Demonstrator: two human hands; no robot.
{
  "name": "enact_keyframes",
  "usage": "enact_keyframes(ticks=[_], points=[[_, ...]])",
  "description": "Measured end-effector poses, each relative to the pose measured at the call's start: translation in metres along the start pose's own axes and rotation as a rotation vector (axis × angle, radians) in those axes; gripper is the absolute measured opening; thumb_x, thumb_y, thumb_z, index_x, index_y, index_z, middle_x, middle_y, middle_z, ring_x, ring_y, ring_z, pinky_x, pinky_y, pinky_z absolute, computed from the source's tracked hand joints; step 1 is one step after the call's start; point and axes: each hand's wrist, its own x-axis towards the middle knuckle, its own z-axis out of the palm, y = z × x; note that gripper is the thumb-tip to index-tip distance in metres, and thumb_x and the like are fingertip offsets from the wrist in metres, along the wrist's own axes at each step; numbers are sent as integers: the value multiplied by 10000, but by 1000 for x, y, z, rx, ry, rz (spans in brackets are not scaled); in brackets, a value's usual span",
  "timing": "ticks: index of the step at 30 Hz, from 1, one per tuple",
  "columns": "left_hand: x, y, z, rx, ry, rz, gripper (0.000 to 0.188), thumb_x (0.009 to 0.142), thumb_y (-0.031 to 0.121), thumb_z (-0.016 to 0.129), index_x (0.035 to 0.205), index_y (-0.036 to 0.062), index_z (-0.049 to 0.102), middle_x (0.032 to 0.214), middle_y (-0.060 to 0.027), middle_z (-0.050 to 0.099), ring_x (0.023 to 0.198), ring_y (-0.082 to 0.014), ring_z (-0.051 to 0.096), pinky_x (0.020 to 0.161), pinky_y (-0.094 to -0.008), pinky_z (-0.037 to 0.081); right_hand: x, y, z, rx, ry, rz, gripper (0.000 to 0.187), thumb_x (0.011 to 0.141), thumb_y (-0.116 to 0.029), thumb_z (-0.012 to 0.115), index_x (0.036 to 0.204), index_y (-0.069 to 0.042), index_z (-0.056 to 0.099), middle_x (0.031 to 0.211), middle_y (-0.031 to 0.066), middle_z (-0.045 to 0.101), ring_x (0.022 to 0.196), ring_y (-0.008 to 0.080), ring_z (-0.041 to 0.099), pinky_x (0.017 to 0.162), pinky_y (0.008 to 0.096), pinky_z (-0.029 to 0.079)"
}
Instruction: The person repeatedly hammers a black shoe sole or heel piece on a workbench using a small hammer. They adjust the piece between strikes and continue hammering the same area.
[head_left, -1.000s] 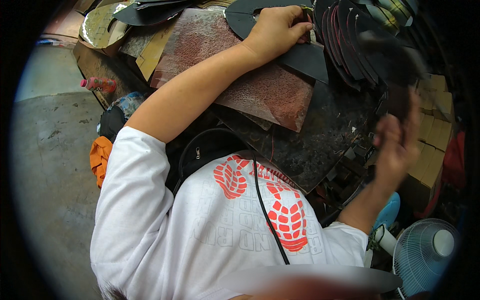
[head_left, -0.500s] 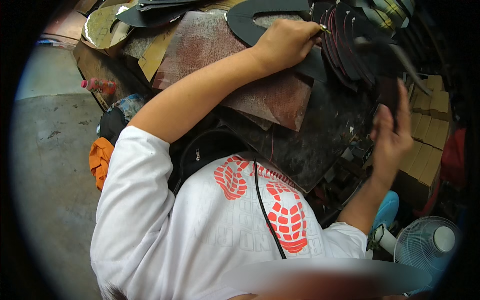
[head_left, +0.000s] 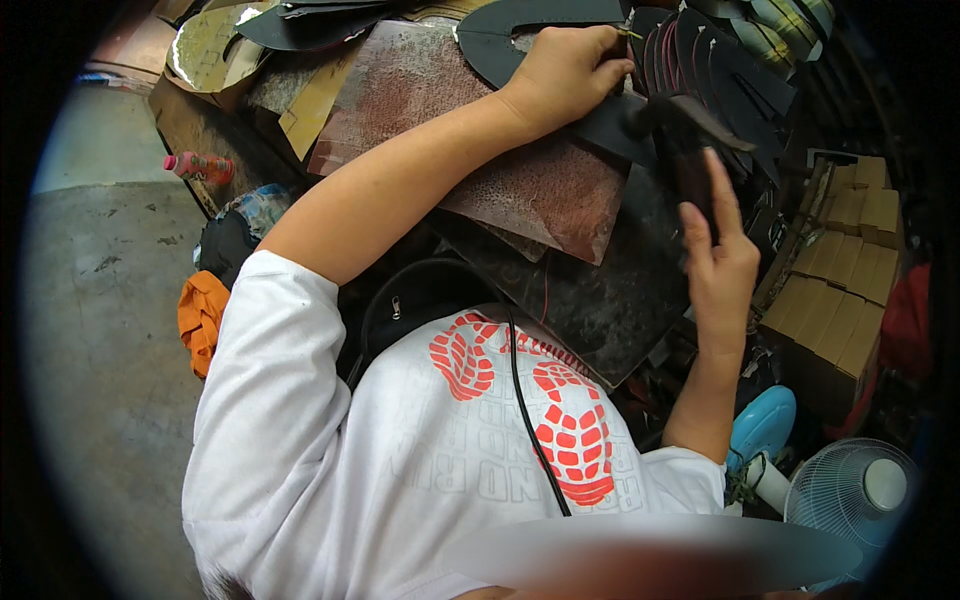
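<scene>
My left hand (head_left: 565, 78) pinches a thin brass-coloured metal piece (head_left: 628, 33); its lower end is hidden, so its exact kind is unclear. Under that hand lies a black U-shaped sheet piece (head_left: 490, 40), on top of a worn reddish-brown board (head_left: 400, 85). In my right hand (head_left: 722, 265) is a hammer (head_left: 690, 165) with a dark handle, smeared by motion. Its head is just right of my left hand, in front of a fanned stack of black pieces with red edges (head_left: 725, 70).
Beneath the board is a dark worktop (head_left: 610, 300). Small brown cardboard boxes (head_left: 830, 290) are stacked at the right, above a white fan (head_left: 850, 500) and a blue round thing (head_left: 765, 420). A pink-capped bottle (head_left: 205, 168) and orange cloth (head_left: 203, 315) are at the left.
My right hand has swung the hammer leftward, closer to my left hand. The left hand has shifted slightly left with the metal piece still pinched.
</scene>
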Motion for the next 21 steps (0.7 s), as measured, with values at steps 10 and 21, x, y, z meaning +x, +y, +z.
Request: enact_keyframes(ticks=[10,21], points=[[2,-7,1,-426,-21,-394,180,944,135,683,945,-44,664,777,-107,720,688,-151,722,609,-267,573,-4,-7,11,73,13,95,525,1009,-209,623,1512,-247,478,655,-26,525,562,29,451,508,221,413],[-2,-6,4,-259,-23,-266,191,918,128,721,965,-54,685,784,-126,737,706,-144,745,614,-244,591,-6,6,-61,376,232,-222,416,1009,-249,617,1370,-50,558,919,104,662,627,92,550,506,213,447]])
